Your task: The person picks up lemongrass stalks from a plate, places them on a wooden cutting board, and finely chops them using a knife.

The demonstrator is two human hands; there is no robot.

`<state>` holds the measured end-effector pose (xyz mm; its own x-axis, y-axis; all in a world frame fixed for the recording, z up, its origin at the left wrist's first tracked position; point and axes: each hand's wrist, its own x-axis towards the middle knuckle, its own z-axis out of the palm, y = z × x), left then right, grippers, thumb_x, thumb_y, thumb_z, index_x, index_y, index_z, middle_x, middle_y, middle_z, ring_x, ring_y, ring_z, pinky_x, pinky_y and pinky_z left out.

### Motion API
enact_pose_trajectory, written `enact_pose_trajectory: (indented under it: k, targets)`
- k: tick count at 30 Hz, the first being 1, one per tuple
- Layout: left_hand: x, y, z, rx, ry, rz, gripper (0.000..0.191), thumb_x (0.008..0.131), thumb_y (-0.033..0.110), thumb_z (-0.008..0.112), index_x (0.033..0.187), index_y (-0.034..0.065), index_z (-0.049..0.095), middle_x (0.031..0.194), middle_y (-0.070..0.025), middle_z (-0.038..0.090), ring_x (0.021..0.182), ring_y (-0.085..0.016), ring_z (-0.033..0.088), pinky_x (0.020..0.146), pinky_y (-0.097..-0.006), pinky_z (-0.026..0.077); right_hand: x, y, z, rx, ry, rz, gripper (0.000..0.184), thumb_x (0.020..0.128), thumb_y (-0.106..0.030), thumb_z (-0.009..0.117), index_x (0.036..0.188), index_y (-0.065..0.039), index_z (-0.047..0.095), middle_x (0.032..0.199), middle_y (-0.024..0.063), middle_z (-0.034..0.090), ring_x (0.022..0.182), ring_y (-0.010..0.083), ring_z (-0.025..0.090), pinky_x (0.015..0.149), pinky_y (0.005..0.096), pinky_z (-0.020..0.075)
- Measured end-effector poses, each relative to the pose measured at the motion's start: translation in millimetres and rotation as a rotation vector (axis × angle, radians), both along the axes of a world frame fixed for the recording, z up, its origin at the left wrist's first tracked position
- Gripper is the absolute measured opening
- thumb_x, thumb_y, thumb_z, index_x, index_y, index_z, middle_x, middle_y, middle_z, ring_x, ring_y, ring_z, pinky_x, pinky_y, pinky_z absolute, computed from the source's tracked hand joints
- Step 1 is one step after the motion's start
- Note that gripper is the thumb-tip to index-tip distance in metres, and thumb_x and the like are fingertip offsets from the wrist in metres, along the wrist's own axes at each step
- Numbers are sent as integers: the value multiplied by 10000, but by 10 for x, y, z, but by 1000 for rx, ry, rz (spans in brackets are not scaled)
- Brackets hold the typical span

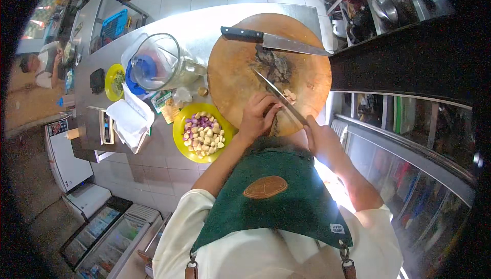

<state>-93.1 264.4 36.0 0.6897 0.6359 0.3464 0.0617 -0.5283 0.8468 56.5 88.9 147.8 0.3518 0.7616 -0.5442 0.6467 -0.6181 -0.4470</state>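
Note:
A knife (281, 97) is gripped by its handle in my right hand (321, 136), its blade slanting across a round wooden chopping board (230, 72). Close against the blade, my left hand (261, 115) rests on the board with fingers curled; whether something sits under them is hidden. Pale cut slices (289, 96) lie just beyond the blade. A second knife (276, 41), black-handled, lies across the board's far part, its tip over the right rim. Left of my left hand, a yellow-green plate (180, 143) bears peeled garlic cloves (207, 139) and purple shallots (191, 123).
A clear jug (161, 62) lies by a blue container (144, 70) on the steel counter (191, 26). Nearby are an open paper pad (130, 116), a packet (165, 107) and a yellow bowl (111, 87). Shelves stand at right; another person (48, 64) is at far left.

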Motion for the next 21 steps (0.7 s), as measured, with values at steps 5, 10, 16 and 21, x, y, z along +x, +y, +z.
enact_pose_trajectory:
  k: [5,10,16,21]
  targets:
    - [-11,2,-89,9,44,-6,124,877,77,821,987,71,764,1014,-113,749,970,-323,707,838,-411,564,-13,-150,305,-46,-46,49,204,1113,-230,513,1252,-86,477,745,305,653,733,562,653,659,657,498]
    - [11,18,-79,24,10,4,113,883,72,806,987,72,761,1013,-113,745,959,-321,694,834,-404,559,-50,-174,200,-111,-22,77,192,1080,-189,542,1177,-45,460,767,281,675,776,546,690,697,657,537]
    - [-10,27,-6,-12,42,22,133,871,52,799,996,51,752,1015,-136,734,977,-345,695,852,-418,554,-166,-141,-385,-12,-21,20,239,1042,-143,570,1216,-26,456,795,292,682,805,547,694,714,643,543]
    - [-31,10,-30,-8,5,77,95,881,68,805,971,54,778,1018,-127,757,949,-312,728,824,-391,570,-135,-129,-380,23,-53,59,249,1069,-186,546,1218,-10,452,810,306,694,803,547,701,722,638,556]
